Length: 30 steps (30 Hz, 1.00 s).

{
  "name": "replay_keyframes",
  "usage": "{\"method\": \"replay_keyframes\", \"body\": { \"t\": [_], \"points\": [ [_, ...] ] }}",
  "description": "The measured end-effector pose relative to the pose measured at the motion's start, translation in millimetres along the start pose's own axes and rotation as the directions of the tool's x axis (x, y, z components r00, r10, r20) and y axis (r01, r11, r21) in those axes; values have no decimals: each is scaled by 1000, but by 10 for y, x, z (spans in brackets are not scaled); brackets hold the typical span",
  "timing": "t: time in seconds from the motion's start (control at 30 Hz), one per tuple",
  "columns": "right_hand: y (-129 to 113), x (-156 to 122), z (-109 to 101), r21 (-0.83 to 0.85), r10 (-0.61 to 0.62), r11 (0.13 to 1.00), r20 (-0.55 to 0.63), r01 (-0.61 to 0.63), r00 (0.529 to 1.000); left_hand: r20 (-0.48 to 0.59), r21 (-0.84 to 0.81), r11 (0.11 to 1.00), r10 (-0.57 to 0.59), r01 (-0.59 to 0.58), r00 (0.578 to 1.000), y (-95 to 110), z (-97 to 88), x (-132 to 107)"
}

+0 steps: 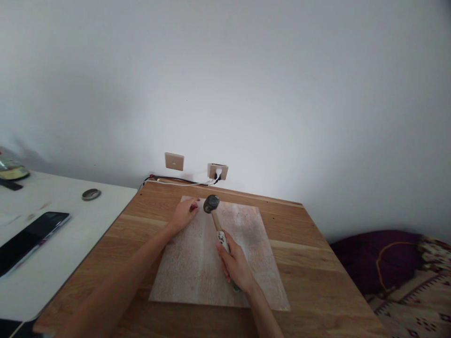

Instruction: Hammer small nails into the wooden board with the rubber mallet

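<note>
My right hand (237, 263) is wrapped round the handle of a hammer (215, 220), which has a dark rounded head and a pale wooden handle with a white, black-marked grip. The hammer head is over the upper part of a flat, whitish-brown wooden board (207, 263). Close to the left of the head, my left hand (185, 213) rests at the board's upper left corner. Its fingers are curled and pinched together; whatever is between them is too small to make out. Small marks dot the board's upper right part.
Beneath the board is a brown wooden table (306, 277) against the wall. A white table (70, 234) on the left bears a phone (31, 239), a tape roll (91, 194) and a bottle (14, 171). Cables run to a wall socket (223, 172). Purple cloth (369, 258) lies at right.
</note>
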State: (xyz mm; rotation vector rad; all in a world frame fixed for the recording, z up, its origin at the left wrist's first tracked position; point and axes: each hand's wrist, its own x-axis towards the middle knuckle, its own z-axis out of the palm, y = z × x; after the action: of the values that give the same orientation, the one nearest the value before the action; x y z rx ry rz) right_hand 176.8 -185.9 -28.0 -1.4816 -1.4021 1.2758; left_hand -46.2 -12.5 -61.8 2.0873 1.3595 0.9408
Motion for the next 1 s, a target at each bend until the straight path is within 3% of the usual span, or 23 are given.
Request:
{"method": "replay_keyframes", "body": {
  "t": [0.17, 0.5, 0.73, 0.9, 0.93, 1.0],
  "points": [
    [-184, 223, 152, -13, -44, 999, 25, 44, 999, 27, -3, 999, -35, 35, 999, -23, 3, -10],
    [-142, 210, 269, 100, -28, 995, -2, 28, 1000, 9, -40, 998, -57, 57, 998, -30, -3, -3],
    [100, -280, 250, 408, 157, 909, -138, -88, 978, -33, -56, 997, -64, 62, 997, -17, -6, 15],
    [141, -591, 216, 721, 309, 692, -302, 4, 902, -42, -64, 995, -76, 73, 996, -2, -2, 14],
    [131, -601, 216, 728, 326, 685, -301, -4, 896, -45, -63, 995, -78, 75, 996, 4, -5, 15],
    [126, -577, 207, 657, 325, 751, -283, -64, 902, -49, -59, 995, -80, 77, 996, 16, -16, 21]
  ]
}}
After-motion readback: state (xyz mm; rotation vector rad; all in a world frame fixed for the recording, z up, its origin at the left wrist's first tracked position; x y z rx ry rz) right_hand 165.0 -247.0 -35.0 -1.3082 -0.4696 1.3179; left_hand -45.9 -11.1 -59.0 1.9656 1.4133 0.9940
